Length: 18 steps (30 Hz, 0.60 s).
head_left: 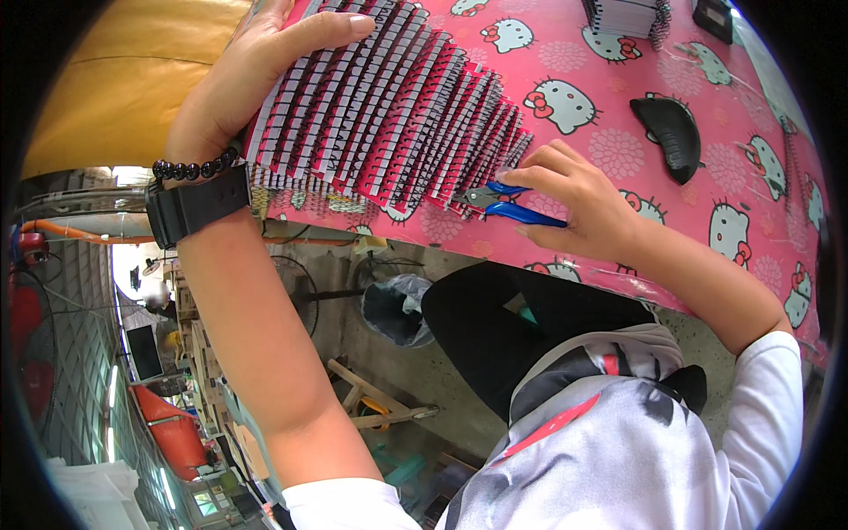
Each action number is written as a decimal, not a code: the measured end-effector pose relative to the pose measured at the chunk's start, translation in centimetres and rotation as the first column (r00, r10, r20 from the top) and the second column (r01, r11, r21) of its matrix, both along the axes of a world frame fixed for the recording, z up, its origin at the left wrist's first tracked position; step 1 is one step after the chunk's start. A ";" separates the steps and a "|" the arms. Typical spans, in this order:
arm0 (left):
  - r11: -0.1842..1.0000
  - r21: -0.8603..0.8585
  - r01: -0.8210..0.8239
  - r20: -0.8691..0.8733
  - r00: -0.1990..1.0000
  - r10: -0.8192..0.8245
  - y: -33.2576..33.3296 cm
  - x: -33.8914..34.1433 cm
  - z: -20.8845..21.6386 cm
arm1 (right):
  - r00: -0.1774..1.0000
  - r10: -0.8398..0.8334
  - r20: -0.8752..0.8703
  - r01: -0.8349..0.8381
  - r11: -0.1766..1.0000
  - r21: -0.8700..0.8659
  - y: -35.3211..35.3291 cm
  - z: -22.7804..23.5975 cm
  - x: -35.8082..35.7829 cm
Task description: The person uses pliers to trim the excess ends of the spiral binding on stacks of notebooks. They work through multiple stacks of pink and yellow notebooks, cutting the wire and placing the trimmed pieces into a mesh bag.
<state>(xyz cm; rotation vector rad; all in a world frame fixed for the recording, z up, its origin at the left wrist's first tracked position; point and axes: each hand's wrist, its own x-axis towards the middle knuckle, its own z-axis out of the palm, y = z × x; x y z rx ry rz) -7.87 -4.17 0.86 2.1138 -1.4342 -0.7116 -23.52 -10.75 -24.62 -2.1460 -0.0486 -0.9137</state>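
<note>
Many thin wire-bound notebooks [353, 106] lie fanned and overlapping at the table's left, their black coils facing up and their covers edged in red. My left hand [256, 66] grips the stack at its far left side, thumb laid across the top. Its other fingers are mostly hidden or cut off by the frame. In my right hand [574, 190] is a pair of blue-handled cutting pliers [526, 212]. The metal jaws reach the coil ends at the near right corner of the fan. Whether they are closed on a wire cannot be made out.
A pink cartoon-patterned cloth [609, 132] covers the table. On it lie a black curved object [669, 137] at the right and another notebook stack [623, 16] at the far side. A yellow surface [132, 79] adjoins on the left. Below stands a lined bin [396, 309].
</note>
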 end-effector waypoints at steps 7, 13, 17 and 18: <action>0.998 0.008 -0.067 0.236 0.970 0.063 -0.2 3.7 -0.5 | 0.901 0.255 -0.350 -0.092 0.903 0.421 0.1 0.2 -1.2; 0.995 0.002 0.104 -0.012 0.995 -0.104 -0.2 6.6 -0.6 | 0.993 -0.073 -0.089 0.063 0.992 -0.110 0.9 0.2 -0.9; 0.999 -0.034 0.041 -0.063 0.997 -0.044 -0.3 3.6 -0.6 | 0.991 -0.128 -0.035 0.118 0.970 -0.211 0.4 -0.1 -0.3; 0.998 -0.046 0.046 -0.014 0.999 -0.047 -0.5 3.1 -0.7 | 0.994 -0.111 -0.016 0.106 0.973 -0.205 0.2 -0.3 -0.2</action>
